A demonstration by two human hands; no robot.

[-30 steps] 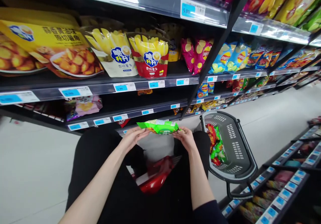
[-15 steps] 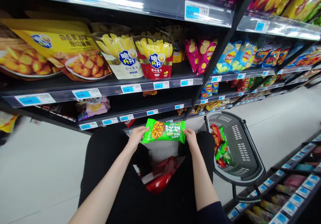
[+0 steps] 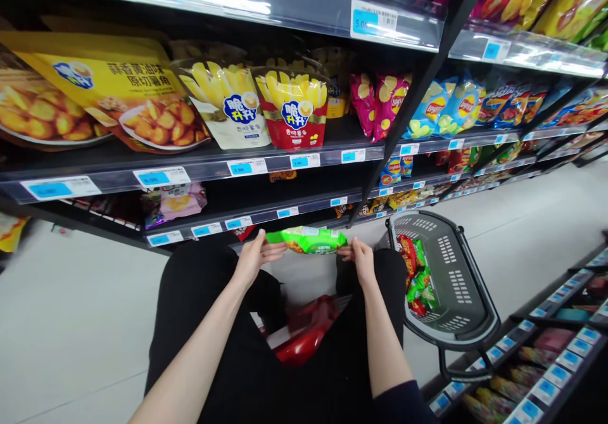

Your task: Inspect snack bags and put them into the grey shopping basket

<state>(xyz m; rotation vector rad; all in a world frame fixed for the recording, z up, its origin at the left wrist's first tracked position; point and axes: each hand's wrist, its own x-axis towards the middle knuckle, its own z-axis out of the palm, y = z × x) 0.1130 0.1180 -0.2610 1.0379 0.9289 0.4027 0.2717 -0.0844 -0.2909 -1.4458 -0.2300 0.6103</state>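
A bright green snack bag (image 3: 313, 240) is stretched level between my two hands, above my knees and in front of the lower shelf. My left hand (image 3: 254, 256) grips its left end, thumb on top and fingers beneath. The right end is pinched by my right hand (image 3: 360, 259). The bag is tilted so that its edge side faces me, and its printed front shows only in part. On the floor to my right stands a grey shopping basket (image 3: 444, 284) holding several red and green snack bags (image 3: 418, 278).
Shelves (image 3: 266, 205) with price tags run across the front, carrying yellow pouches (image 3: 147, 94), a red pouch (image 3: 294, 107) and blue chip bags (image 3: 430, 110). A glossy red object (image 3: 308, 329) lies between my legs. Another low shelf (image 3: 546, 373) stands at lower right.
The green snack bag has been turned over from its printed front facing me to a tilted, edge-on view. My hands have shifted their grip at its ends. The basket has not moved.
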